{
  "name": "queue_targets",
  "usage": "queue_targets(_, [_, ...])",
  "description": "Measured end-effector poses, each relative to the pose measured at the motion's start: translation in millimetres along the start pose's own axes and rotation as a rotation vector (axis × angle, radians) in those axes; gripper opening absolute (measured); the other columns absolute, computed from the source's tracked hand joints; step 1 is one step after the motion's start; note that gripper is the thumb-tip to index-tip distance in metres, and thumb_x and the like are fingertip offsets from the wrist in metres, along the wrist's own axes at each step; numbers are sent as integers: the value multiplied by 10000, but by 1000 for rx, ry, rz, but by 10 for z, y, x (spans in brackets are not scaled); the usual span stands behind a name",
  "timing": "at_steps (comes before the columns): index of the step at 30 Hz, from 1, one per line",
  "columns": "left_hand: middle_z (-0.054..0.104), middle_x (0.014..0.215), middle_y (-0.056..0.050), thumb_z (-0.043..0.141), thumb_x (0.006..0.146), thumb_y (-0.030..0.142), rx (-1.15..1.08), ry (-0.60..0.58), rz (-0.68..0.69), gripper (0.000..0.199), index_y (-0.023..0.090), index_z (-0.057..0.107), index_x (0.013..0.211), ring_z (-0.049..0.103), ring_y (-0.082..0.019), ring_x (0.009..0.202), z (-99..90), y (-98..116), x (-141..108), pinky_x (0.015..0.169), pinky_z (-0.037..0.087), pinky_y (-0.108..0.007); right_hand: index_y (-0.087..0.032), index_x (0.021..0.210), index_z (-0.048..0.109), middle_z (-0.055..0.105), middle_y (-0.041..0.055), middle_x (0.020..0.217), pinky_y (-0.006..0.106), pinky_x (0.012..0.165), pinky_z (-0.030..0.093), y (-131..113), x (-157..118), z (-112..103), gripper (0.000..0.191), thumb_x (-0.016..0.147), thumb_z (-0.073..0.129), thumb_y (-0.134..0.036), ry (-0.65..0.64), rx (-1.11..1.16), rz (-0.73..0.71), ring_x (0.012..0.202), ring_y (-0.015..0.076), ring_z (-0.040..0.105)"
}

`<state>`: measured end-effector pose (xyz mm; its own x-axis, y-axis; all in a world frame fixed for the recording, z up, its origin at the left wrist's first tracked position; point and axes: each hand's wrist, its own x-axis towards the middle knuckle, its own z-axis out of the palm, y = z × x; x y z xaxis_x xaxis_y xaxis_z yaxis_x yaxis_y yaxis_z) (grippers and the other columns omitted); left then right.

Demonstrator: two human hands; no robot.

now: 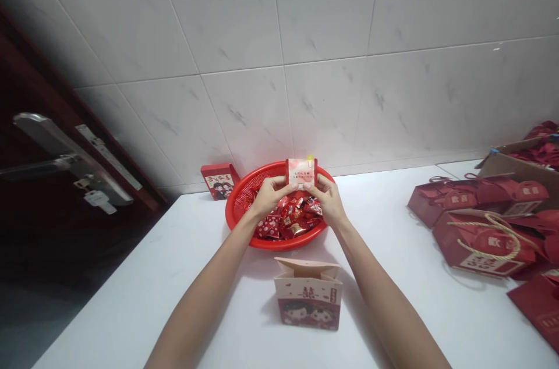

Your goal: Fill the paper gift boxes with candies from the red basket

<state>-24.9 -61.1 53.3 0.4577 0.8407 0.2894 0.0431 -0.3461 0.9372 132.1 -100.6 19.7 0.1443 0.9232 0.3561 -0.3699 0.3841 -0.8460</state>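
Between them, my left hand [269, 197] and my right hand [329, 200] hold a small pink and red printed packet [301, 171] by its two sides. Both hands are closed on it, thumbs on the near face. The packet is raised over a red plastic basket [232, 223] with a perforated wall. Inside the basket lie several red wrapped candies [290, 220]. Nearer to me, between my forearms, a small paper gift bag [308, 299] stands upright with its top open. Its front shows two cartoon figures.
A red printed box [219, 181] stands against the tiled wall behind the basket. Several dark red gift boxes [476, 241], one with a gold cord handle, sit at the right. Behind them is a cardboard box [515, 168]. A door with keys in its lock [94, 197] is at the left.
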Motion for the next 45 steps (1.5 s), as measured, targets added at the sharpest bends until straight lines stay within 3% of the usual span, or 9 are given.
queue_targets(15, [798,920,-84,827,658,500,-20,15,19,428,139,796,884,723,-267,853,8,7,9,876,542,-389,-203,841,744,771,19,878,327,742,559,-6,6,32,267,679,797,-408,54,15,7,808,215,693])
queue_targets(20, [791,872,-69,833,650,515,0,-29,3,444,137,790,879,710,-261,837,13,-23,12,844,536,-372,-197,870,745,779,23,900,330,825,559,-13,13,37,278,696,797,-407,103,47,-34,855,208,701])
queue_targets(25, [769,834,-103,632,769,709,-86,-7,-50,615,118,774,860,700,-243,814,-1,-111,55,821,534,-353,-189,892,746,782,17,901,334,835,562,45,60,0,303,653,830,-354,184,177,-38,846,198,705])
queue_targets(27, [759,799,-110,584,802,700,-77,-9,-87,618,110,764,854,695,-231,768,-29,-163,102,789,538,-347,-188,889,744,781,7,892,328,840,562,63,83,-15,295,637,833,-314,242,253,-38,841,187,705])
queue_targets(29, [753,769,-83,617,823,576,60,-82,-86,481,119,763,856,684,-219,748,-51,-203,166,770,533,-331,-188,901,740,779,4,890,330,850,565,73,101,-29,283,642,819,-271,286,318,-30,849,182,707])
queue_targets(32, [769,817,-38,599,845,308,401,-285,-21,247,152,774,922,680,-204,787,-29,-218,288,776,516,-295,-188,903,732,777,6,903,329,840,574,86,126,-50,247,661,778,-207,357,392,-13,853,178,709])
queue_targets(36, [785,1010,-44,514,822,83,968,-464,43,322,203,772,973,700,-209,936,115,-198,469,834,490,-264,-172,848,723,772,10,863,305,779,587,131,167,-76,180,668,734,-168,468,440,6,805,172,709])
queue_targets(39, [779,1012,-76,546,786,57,1223,-501,-6,301,213,767,918,706,-245,968,218,-224,557,827,490,-289,-181,848,710,769,4,868,290,780,586,175,190,-95,174,675,730,-170,522,452,-18,816,161,710])
queue_targets(45, [762,960,-147,674,746,202,1320,-450,-171,106,169,746,816,703,-330,974,164,-323,556,837,502,-377,-189,865,689,753,-21,833,277,745,585,212,192,-130,209,666,751,-176,511,442,4,776,147,701])
